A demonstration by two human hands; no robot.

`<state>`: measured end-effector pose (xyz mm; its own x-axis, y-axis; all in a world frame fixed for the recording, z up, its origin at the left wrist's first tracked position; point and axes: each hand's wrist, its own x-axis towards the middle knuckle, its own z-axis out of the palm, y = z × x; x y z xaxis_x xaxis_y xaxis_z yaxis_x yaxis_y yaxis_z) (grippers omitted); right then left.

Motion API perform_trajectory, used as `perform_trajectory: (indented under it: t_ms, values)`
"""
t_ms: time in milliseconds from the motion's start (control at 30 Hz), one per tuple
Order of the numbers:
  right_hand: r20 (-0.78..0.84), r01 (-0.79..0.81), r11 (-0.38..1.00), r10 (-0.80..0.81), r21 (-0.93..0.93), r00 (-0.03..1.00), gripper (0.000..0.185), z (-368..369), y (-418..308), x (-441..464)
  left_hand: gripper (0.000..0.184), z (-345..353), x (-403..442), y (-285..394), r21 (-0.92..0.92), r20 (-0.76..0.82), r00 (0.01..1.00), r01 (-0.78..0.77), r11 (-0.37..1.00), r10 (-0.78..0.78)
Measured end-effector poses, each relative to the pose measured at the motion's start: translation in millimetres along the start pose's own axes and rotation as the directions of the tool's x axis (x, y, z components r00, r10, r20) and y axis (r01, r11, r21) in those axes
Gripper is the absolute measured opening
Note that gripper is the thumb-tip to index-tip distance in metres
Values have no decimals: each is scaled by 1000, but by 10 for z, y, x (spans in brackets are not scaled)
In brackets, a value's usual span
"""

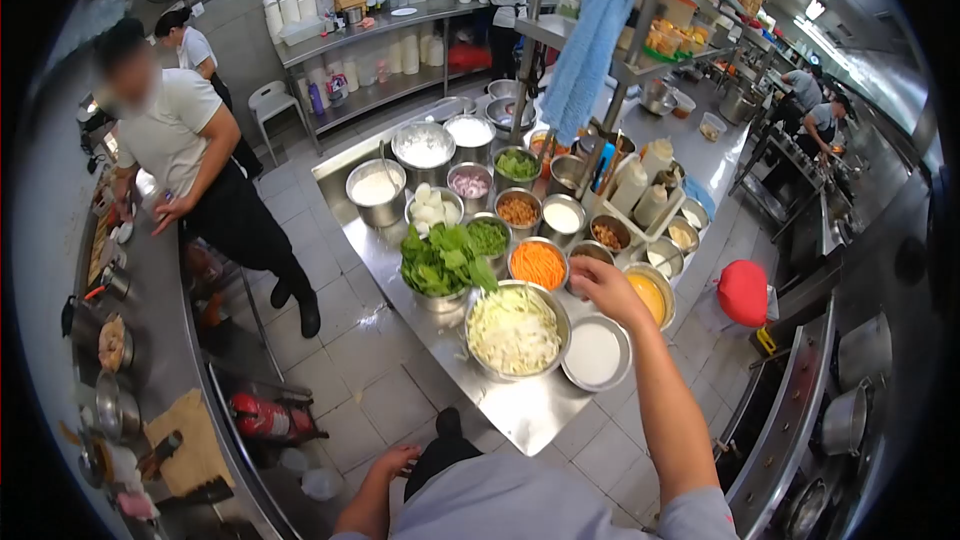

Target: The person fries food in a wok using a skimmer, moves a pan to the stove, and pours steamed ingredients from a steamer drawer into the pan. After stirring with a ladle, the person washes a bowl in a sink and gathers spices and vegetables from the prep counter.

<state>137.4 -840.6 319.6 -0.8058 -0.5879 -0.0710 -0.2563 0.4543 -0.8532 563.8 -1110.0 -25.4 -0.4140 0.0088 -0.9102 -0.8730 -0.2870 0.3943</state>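
Observation:
My right hand reaches over the table's front right part, fingers loosely bent and partly apart, with nothing visible in them. It is beside a small steel container, whose contents I cannot make out. Near it are shredded carrot, a bowl of yellow liquid and a bowl of white powder or liquid. Shredded cabbage fills a large steel bowl in front, and leafy greens stand to its left. My left hand hangs low by my thigh, fingers slightly curled, apparently holding nothing.
The steel table has a pointed near corner. Sauce bottles stand in a rack beyond the containers, under a hanging blue towel. A person stands at the left counter. A fire extinguisher sits low on the left.

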Motion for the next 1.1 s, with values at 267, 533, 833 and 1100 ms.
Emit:
perform_trajectory:
  t_ms: [267, 533, 833, 1100]
  values:
    - [-53, 166, 952, -186, -257, 981, 35, 797, -345, 2294, 50, -722, 77, 317, -173, -139, 986, -117, 978, 94]
    - [7, 152, 836, -175, -527, 985, 39, 1456, 33, 3744, 51, -977, -205, -480, -356, -154, 977, 85, 930, -148]
    - [-12, -48, 605, 63, -795, 998, 50, 1847, 416, 4070, 57, -836, -1076, -741, -433, -252, 928, 144, 890, -273]
    - [107, 154, 790, -112, -593, 988, 25, 1632, 494, 4227, 57, -833, -1188, -606, -470, -259, 937, 90, 878, -235]
